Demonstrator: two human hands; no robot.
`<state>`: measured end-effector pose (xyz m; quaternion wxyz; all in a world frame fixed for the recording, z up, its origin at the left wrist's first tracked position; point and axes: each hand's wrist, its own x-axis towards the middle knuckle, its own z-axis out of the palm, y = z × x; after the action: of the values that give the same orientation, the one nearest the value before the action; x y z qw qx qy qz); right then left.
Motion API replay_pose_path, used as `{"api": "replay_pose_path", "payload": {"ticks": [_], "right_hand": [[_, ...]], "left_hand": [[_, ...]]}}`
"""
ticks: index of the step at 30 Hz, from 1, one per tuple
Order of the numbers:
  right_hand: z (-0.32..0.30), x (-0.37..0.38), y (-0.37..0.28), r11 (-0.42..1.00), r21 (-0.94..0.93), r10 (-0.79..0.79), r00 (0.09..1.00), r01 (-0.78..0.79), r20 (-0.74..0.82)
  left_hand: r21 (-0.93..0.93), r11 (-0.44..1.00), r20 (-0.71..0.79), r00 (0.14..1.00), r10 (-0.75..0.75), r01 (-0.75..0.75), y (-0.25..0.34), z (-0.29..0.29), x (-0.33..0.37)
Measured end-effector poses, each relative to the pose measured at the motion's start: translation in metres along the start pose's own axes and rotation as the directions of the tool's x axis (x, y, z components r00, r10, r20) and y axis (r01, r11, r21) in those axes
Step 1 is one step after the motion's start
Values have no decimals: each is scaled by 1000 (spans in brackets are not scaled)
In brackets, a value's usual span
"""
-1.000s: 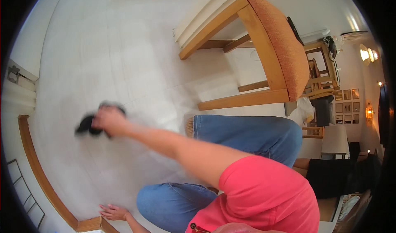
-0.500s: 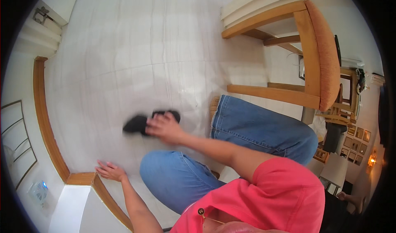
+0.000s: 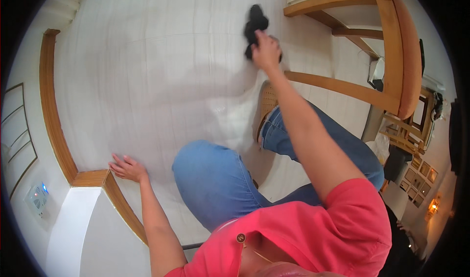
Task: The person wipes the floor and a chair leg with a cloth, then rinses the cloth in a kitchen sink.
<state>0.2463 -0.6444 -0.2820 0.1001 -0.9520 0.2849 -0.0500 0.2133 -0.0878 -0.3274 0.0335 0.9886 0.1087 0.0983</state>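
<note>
The crumpled black cloth (image 3: 255, 26) looked soft and matt. The white tiled floor (image 3: 147, 81) was smooth, with a glossy wet sheen toward five o'clock of the cloth. The tan wooden chair frame (image 3: 391, 56) and the wooden skirting board (image 3: 49, 105) at nine o'clock showed a smooth satin varnish.

A broad stretch of white tiled floor (image 3: 147, 81) lies open to the left of the right hand (image 3: 266, 49) and its dark cloth (image 3: 254, 24), bounded at the far left by the wooden skirting (image 3: 49, 115). Passage to the right is blocked by the wooden chair (image 3: 391, 47), whose lower rail (image 3: 338, 87) runs just beside the hand. Nearer, the floor is occupied by the bent knee (image 3: 210, 179) and the left hand (image 3: 128, 168) pressed flat beside the skirting corner.
</note>
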Motion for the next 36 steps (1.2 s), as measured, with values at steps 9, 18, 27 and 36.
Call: {"api": "replay_pose_path", "payload": {"ticks": [9,18,27,36], "right_hand": [[1,-254,-42,824,101,-560,773,558,299],[-23,-51,9,963,-161,-224,974,216,-37],[-11,-247,8,686,239,-726,664,687,176],[-18,-109,-11,928,113,-362,931,355,49]], "left_hand": [[58,997,6,999,-45,45,-6,-7,-4],[-28,1000,-46,999,-4,3,2,-3,0],[59,998,-29,999,-37,39,-27,3,-2],[-364,920,-192,978,76,-143,104,-18,-25]]}}
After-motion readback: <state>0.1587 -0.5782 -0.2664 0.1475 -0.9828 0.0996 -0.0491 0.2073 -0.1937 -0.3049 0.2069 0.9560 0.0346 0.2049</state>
